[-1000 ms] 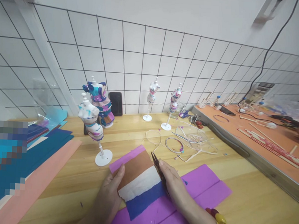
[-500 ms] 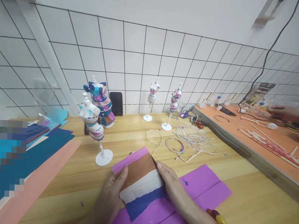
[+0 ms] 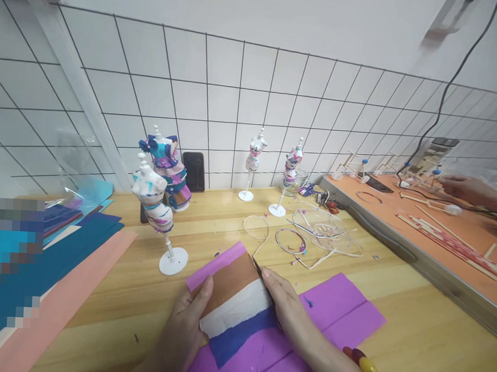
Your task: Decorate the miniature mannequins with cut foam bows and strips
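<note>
A stack of layered crepe paper (image 3: 231,285), in purple, brown, white and blue bands, is tilted in front of me. My left hand (image 3: 189,316) grips its left edge, thumb on top and fingers underneath. At the paper's right edge is my right hand (image 3: 286,304), closed around what look like dark scissors (image 3: 256,262). Only a thin pointed blade shows beside the brown band; the handles are hidden. Below both hands lies a folded purple sheet (image 3: 346,310), with a small blue scrap on it.
A white mannequin (image 3: 152,195) stands left, before a mannequin in ruffled paper (image 3: 170,165). Two smaller mannequins (image 3: 256,153) stand farther back, near a phone (image 3: 193,172). Coloured paper sheets (image 3: 99,256) lie left, wire loops (image 3: 290,241) centre right. A co-worker's hand (image 3: 460,186) is over the orange table (image 3: 380,207).
The dark blade stands out slightly more from the paper's right edge. Both hands keep nearly the same hold, and the paper has barely shifted.
</note>
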`<state>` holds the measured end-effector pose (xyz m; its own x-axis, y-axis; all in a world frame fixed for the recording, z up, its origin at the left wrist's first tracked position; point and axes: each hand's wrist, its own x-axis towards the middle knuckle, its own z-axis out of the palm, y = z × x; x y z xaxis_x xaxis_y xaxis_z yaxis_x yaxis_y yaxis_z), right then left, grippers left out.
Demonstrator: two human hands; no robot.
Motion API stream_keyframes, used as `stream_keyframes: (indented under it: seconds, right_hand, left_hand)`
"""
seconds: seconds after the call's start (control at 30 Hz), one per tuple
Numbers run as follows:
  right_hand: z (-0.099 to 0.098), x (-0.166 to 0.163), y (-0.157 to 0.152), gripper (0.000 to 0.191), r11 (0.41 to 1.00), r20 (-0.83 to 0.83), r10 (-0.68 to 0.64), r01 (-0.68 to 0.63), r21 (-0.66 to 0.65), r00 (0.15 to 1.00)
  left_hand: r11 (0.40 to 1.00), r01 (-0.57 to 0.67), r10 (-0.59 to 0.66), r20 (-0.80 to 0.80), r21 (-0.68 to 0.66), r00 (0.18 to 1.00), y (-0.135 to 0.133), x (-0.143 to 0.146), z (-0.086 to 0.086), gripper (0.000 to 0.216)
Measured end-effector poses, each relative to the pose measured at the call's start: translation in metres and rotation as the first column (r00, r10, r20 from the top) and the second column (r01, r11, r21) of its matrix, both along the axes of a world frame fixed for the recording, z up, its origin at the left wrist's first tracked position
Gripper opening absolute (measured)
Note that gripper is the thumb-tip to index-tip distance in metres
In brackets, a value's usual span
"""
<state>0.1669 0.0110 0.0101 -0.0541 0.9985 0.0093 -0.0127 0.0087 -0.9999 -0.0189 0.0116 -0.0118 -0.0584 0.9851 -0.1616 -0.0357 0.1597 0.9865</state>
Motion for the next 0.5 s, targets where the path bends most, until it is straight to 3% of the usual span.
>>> stream_keyframes:
  seconds: [0.27,0.5]
  right_hand:
    - [0.004,-0.001,0.001,0.041,0.999,-0.001,0.032,-0.032,-0.001,0.999]
    - [0.002,0.000,0.001,0.038,1.000,0.003,0.014,-0.014,0.008,1.000]
  left_hand:
    - [0.985,0.074,-0.028,0.278,-0.158,0.960,0.000,0.017,0.035,0.027]
    - [0.988,0.022,0.018,0.254,-0.154,0.967,-0.001,0.017,0.033,0.028]
